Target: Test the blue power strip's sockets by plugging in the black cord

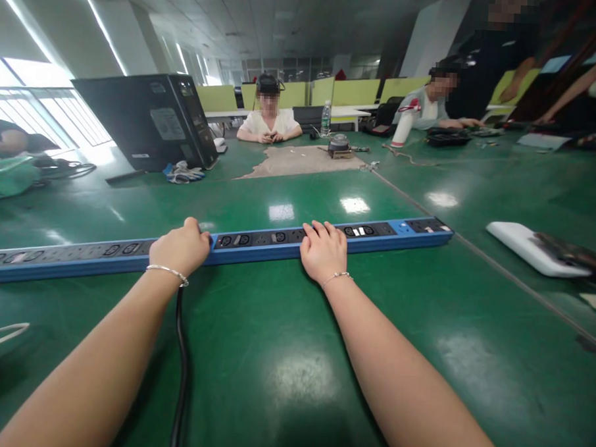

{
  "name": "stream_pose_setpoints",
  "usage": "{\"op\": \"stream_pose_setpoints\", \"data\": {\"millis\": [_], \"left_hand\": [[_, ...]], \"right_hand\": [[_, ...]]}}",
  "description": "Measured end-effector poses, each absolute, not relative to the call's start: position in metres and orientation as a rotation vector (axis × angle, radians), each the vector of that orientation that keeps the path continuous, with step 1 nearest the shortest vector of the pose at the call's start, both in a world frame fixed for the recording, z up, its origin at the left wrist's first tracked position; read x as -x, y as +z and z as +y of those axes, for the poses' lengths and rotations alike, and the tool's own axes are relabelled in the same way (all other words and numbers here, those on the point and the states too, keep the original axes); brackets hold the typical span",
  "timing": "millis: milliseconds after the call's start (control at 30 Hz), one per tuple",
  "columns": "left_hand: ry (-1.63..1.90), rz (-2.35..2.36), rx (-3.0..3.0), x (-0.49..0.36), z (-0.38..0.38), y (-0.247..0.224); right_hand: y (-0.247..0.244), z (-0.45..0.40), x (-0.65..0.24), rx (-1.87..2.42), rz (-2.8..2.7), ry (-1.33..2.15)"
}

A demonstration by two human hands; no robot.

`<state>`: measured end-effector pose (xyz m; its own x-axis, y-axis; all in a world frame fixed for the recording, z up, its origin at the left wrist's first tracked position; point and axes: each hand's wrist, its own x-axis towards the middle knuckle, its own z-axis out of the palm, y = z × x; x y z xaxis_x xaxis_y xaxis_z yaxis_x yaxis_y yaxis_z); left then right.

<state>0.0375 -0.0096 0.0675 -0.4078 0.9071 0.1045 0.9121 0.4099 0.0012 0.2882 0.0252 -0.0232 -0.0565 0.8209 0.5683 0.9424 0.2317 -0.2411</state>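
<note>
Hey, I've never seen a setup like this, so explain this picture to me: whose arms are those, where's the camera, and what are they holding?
There is no machine here: those are a person's own bare hands. The camera sits on their head, looking forward and down, so you see roughly what they see.

Across the green table lies a long blue-edged power strip with black sockets. The right hand rests over it. The left hand is curled over it too, and a black cord runs out below; whatever is inside that hand is hidden.

Farther back are a computer case, gloves and a bottle. Another person sits across the table.
</note>
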Motion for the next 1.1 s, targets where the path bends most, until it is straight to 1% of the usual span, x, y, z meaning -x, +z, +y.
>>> {"op": "stream_pose_setpoints", "data": {"millis": [67, 133, 200, 267, 367, 433, 567, 833, 1100], "left_hand": [[-0.241, -2.577, 1.496, -0.034, -0.014, 0.087], [-0.434, -2.475, 1.396, -0.031, -0.016, 0.11], [-0.535, -2.335, 1.532, -0.035, -0.014, 0.128], [-0.483, -2.303, 1.791, -0.046, -0.009, 0.132], [-0.342, -2.398, 2.037, -0.073, 0.003, 0.115], [-0.292, -2.378, 2.174, -0.091, 0.013, 0.098], [-0.155, -2.264, 2.164, -0.112, 0.028, 0.075], [-0.01, -2.284, 2.129, -0.112, 0.041, 0.074], [-0.088, -2.327, 2.212, -0.107, 0.039, 0.075]], "right_hand": [[-0.023, 0.026, -0.288, 1.621, -1.907, -0.249], [-0.023, 0.027, -0.288, 1.619, -1.913, -0.237], [-0.023, 0.028, -0.288, 1.618, -1.908, -0.227], [-0.023, 0.029, -0.289, 1.619, -1.903, -0.221], [-0.024, 0.03, -0.289, 1.615, -1.905, -0.22], [-0.024, 0.03, -0.289, 1.611, -1.908, -0.227], [-0.024, 0.031, -0.289, 1.613, -1.908, -0.241], [-0.023, 0.03, -0.288, 1.604, -1.885, -0.221], [-0.024, 0.03, -0.287, 1.605, -1.879, -0.219]]}}
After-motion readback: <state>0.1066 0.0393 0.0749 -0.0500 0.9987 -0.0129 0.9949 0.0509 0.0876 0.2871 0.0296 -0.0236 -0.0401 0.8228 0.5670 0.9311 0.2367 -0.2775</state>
